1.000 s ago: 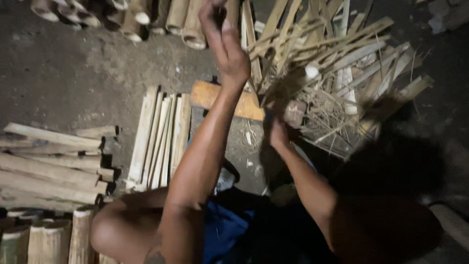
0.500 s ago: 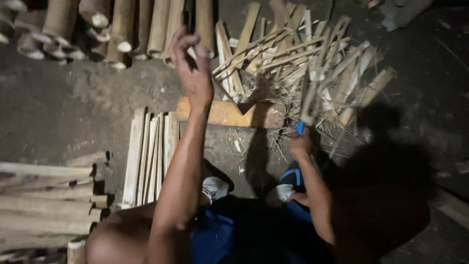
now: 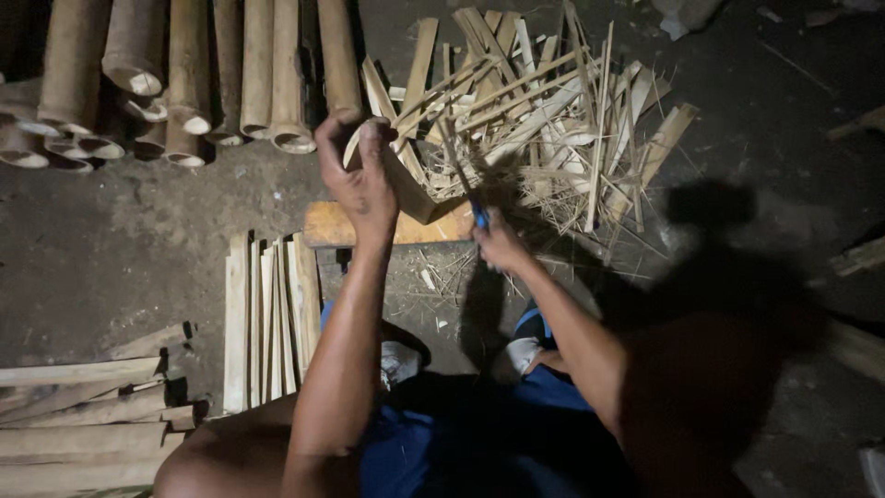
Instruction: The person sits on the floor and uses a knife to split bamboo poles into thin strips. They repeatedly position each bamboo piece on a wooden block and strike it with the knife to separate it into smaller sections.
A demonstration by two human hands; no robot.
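Head view: bamboo strip (image 3: 406, 189) stands propped on the wooden block (image 3: 332, 226), left hand (image 3: 359, 175) gripping its top, right hand (image 3: 498, 244) clenching a blue-handled knife (image 3: 466, 189). Steady strip, blade along grain, judged best.

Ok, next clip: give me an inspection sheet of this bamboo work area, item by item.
Surface: bare dark dirt floor, scattered with fibres.
Job's things: left hand grips a curved bamboo piece resting on a wooden block; right hand holds a blue-handled knife against it.
Clutter: heap of split offcuts beyond the block; neat row of flat slats by the left arm.
Grips: both hands closed on their things.
Cables: nothing seen.
Surroundings: round bamboo sections stacked top left; split lengths bottom left; heavy shadow at right.
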